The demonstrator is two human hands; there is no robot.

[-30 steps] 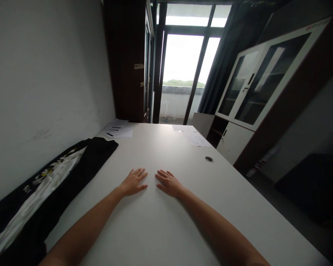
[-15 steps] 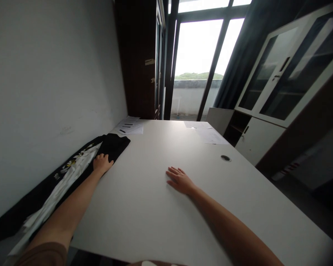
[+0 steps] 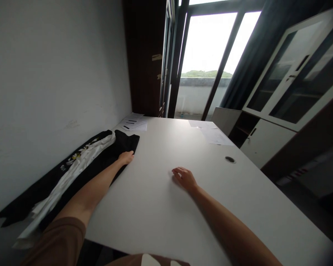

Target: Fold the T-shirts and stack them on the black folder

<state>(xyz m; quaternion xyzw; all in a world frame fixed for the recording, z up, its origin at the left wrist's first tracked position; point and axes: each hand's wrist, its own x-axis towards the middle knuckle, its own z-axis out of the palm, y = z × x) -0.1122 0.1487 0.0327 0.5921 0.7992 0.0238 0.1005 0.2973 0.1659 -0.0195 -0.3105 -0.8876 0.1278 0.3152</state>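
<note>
A dark black garment [image 3: 104, 165] lies along the left side of the white table [image 3: 158, 207], by the wall. My left hand [image 3: 127, 157] is closed on its right edge, fingers curled and partly hidden. Beside it runs a bunched strip of white cloth [image 3: 80, 168]. Against the wall is more black cloth with a yellow-and-white print [image 3: 77, 156] and pale letters. Over the middle of the table is my right hand [image 3: 185, 178], loosely bent with a gap between thumb and fingers, holding nothing.
Printed papers [image 3: 134, 122] lie at the far left corner, and more sheets [image 3: 213, 133] at the far right. A round cable hole [image 3: 230, 159] sits near the right edge. Beyond that stands a white cabinet [image 3: 277, 136]; a dark wardrobe [image 3: 144, 62] is behind the table.
My left hand has moved right from the top of the black garment to its edge and closed there. My right hand has lifted from lying flat, its fingers now bent. The view has shifted slightly.
</note>
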